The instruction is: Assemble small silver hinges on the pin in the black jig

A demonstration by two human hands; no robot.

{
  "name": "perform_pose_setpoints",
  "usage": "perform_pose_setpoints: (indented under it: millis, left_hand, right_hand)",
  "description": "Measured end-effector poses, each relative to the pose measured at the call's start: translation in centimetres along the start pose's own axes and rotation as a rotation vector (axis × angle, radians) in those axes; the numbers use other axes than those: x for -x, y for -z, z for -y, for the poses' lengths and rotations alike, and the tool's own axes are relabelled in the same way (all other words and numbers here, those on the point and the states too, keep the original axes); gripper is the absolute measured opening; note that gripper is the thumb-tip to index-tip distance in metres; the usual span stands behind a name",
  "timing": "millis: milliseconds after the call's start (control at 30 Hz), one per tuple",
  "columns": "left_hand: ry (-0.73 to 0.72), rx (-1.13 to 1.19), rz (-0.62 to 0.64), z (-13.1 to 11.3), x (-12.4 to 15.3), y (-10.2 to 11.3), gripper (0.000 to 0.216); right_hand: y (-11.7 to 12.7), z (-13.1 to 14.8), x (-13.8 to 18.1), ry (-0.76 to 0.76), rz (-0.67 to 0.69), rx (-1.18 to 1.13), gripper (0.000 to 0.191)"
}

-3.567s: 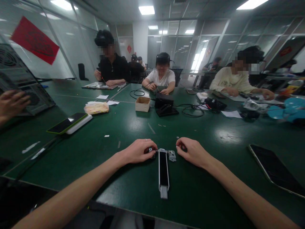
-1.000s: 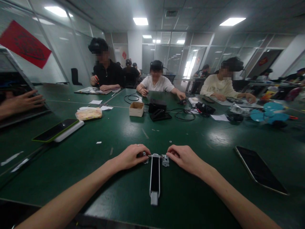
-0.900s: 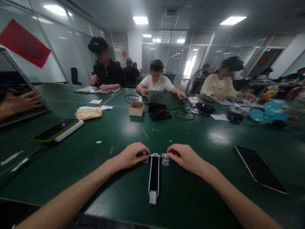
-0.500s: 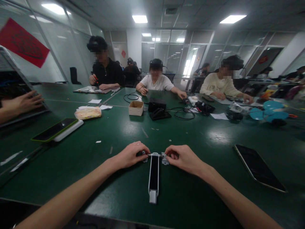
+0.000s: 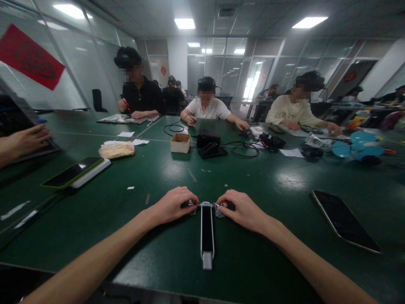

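A long narrow piece with a white frame and black middle (image 5: 207,232) lies on the green table (image 5: 152,257), its grey end block (image 5: 207,260) toward me. Across its far end runs a thin rod with a small metal bracket at each side. My left hand (image 5: 174,205) pinches the left bracket (image 5: 193,212) between thumb and fingers. On the other side, my right hand (image 5: 242,209) has its fingertips closed on the right bracket (image 5: 219,214). The fingers partly cover both brackets.
A phone (image 5: 344,220) lies at the right, another phone (image 5: 74,171) on a white slab at the left. Farther off are a small box (image 5: 180,143), a black stand (image 5: 210,145), cables and a blue fan-like object (image 5: 357,146). Several people sit around; one person's hand (image 5: 27,139) shows at left.
The long piece has swung slightly to the right at its near end. My right hand has shifted a little, and the right bracket has tilted. My left hand keeps its grip.
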State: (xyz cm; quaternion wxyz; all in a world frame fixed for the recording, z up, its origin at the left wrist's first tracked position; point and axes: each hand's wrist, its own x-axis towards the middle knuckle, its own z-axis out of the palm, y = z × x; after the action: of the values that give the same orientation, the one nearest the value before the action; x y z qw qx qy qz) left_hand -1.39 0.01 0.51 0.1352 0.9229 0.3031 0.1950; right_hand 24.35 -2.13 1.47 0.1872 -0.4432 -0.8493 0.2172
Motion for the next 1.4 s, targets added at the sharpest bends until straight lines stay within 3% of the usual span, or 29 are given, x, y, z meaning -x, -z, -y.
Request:
perform_pose_setpoints:
  millis: [700,967,1200,1400]
  left_hand:
    - [0.024,-0.013,0.031,-0.28,-0.08,0.23,0.010]
    - [0.018,-0.008,0.039,-0.19,-0.01,0.25,0.010]
    - [-0.003,-0.008,0.018,0.10,0.01,-0.05,0.009]
    - [-0.008,-0.001,0.020,0.31,0.09,-0.21,0.010]
  right_hand:
    - [-0.43,-0.56,-0.05,0.057,0.004,0.031,0.021]
    - [-0.37,-0.12,-0.17,-0.015,-0.029,0.006,0.011]
    - [-0.57,-0.61,-0.08,0.067,-0.004,0.046,0.020]
    - [-0.29,-0.18,0.05,0.081,-0.111,0.092,0.017]
